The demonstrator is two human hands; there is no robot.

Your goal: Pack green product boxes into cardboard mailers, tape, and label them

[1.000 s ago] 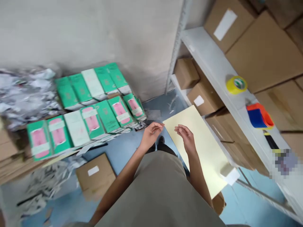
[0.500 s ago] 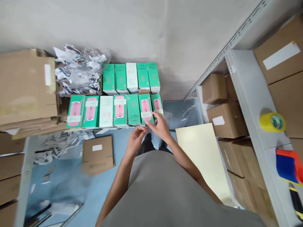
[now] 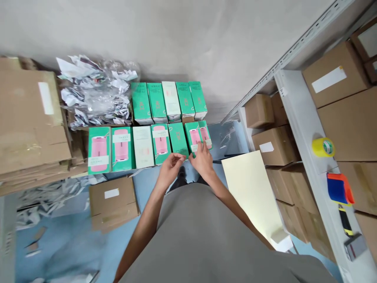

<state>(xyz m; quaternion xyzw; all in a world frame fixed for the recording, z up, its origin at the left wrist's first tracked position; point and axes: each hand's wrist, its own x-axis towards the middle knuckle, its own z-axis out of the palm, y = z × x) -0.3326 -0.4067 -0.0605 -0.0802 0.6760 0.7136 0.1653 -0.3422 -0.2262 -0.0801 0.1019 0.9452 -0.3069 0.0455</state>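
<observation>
Two rows of green-and-white boxes stand on a shelf by the wall. Several in the front row, such as the left-end box [image 3: 99, 151], carry a pink device picture. My right hand [image 3: 204, 159] rests its fingers on the front edge of a pink-printed green box [image 3: 194, 133], thumb spread apart at the corner; a narrower green box [image 3: 204, 129] sits tight against that one. Beside a plain green box [image 3: 177, 137] is my left hand [image 3: 171, 168], fingertips curled in to the thumb. Anything pinched there is too small to make out.
Crumpled paper and plastic [image 3: 97, 90] lie left of the back row, next to stacked flat cardboard [image 3: 26, 118]. At right, a shelf [image 3: 297, 98] bears brown cartons, yellow tape [image 3: 322, 147] and a cutter knife [image 3: 345, 222]. A pale board [image 3: 250, 188] leans below.
My right hand has shifted right along the front row, and the two right-end boxes now sit closer together. My left hand stays near the front edge. The camera view has shifted.
</observation>
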